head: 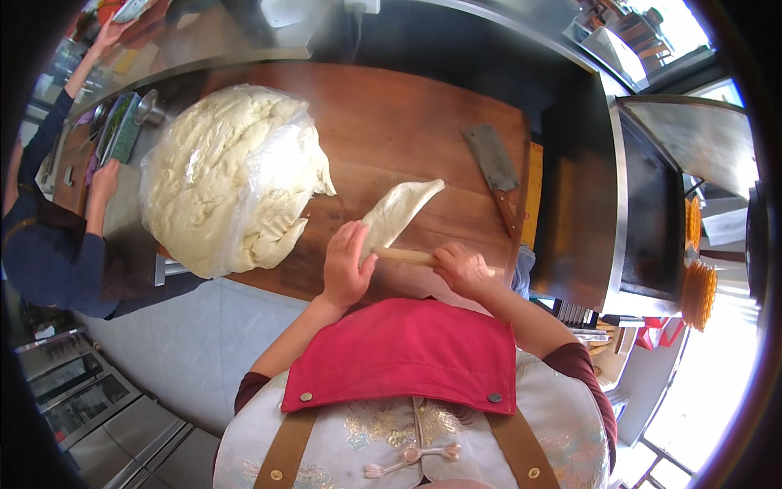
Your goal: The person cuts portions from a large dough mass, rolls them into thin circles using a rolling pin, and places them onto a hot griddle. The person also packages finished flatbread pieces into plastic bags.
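A long, thin piece of dough (pixel 399 211) lies slantwise on the wooden board (pixel 391 122), its far tip pointing up and right. Across its near end rests a slim wooden rolling pin (pixel 404 255). My right hand (pixel 461 269) is closed around the pin's right part. At the pin's left end, my left hand (pixel 347 263) has its fingers stretched out and thumb apart, touching the dough's near left edge. To the left sits a huge mound of dough (pixel 226 183), partly covered by clear plastic film (pixel 247 202), with a torn right side.
A cleaver (pixel 492 158) with a wooden handle lies at the board's right. Beyond that edge stands a dark metal cooking unit (pixel 577 195) with a raised lid (pixel 690 131). A co-worker (pixel 55 250) leans in from the left near food trays (pixel 119 128). Orange stacked baskets (pixel 698 294) stand far right.
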### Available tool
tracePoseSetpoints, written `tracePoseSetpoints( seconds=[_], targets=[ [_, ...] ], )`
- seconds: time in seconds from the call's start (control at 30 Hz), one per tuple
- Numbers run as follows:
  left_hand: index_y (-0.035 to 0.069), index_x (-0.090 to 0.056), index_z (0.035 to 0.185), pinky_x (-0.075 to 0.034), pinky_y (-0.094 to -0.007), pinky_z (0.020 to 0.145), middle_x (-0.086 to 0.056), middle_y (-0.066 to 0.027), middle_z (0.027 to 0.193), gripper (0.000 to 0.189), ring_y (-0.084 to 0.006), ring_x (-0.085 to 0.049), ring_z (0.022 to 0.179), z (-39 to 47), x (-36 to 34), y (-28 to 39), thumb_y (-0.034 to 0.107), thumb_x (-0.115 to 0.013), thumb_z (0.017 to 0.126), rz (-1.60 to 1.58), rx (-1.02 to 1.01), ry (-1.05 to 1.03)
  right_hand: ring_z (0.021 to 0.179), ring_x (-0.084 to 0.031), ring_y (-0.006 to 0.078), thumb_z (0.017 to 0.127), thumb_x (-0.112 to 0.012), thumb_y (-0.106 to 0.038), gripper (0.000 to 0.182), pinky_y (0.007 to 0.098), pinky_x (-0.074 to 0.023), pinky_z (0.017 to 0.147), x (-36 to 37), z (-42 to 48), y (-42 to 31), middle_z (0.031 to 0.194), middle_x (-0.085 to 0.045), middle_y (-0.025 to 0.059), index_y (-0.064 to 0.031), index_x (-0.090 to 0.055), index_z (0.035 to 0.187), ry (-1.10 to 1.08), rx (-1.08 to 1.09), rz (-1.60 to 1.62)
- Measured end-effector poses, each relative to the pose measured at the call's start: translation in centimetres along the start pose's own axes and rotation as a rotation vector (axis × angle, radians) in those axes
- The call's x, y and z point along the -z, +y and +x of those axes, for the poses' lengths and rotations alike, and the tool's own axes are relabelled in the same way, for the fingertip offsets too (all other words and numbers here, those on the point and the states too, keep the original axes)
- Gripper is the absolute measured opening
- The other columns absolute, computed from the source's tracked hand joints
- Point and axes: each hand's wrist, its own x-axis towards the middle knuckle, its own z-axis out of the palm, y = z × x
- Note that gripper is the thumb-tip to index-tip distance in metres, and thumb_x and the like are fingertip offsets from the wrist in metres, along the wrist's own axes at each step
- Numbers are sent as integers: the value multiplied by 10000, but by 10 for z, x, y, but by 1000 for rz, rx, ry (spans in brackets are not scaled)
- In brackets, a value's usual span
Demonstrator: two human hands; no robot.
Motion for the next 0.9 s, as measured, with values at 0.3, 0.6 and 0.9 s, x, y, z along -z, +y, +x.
tracePoseSetpoints(
  seconds=[0.3,0.6,0.9],
  targets=[
    [-18,-375,1393,-237,-527,1098,-392,-194,1440,719,-332,-325,1362,34,-61,-37,393,-610,852,469,193,-273,1397,-264,311,782,-652,-491,833,535,-175,1127,-19,101,50,1475,-344,161,-46,-357,1422,-51,-182,-282],
    [22,-384,1399,-245,-522,1101,-386,-176,1450,621,-339,-295,1381,163,-80,-112,348,-555,898,434,204,-31,1417,-223,320,854,-584,-475,813,540,-176,1131,-13,223,109,1510,-288,172,-3,-285,1443,270,-412,-287],
    [-72,-274,1422,-172,-488,1146,-301,-253,1471,904,-375,-210,1411,4,-46,-31,446,-659,790,405,94,-289,1359,-307,374,755,-694,-354,863,507,-188,1137,-45,53,24,1428,-365,232,84,-306,1390,104,-296,-210]
  ],
)
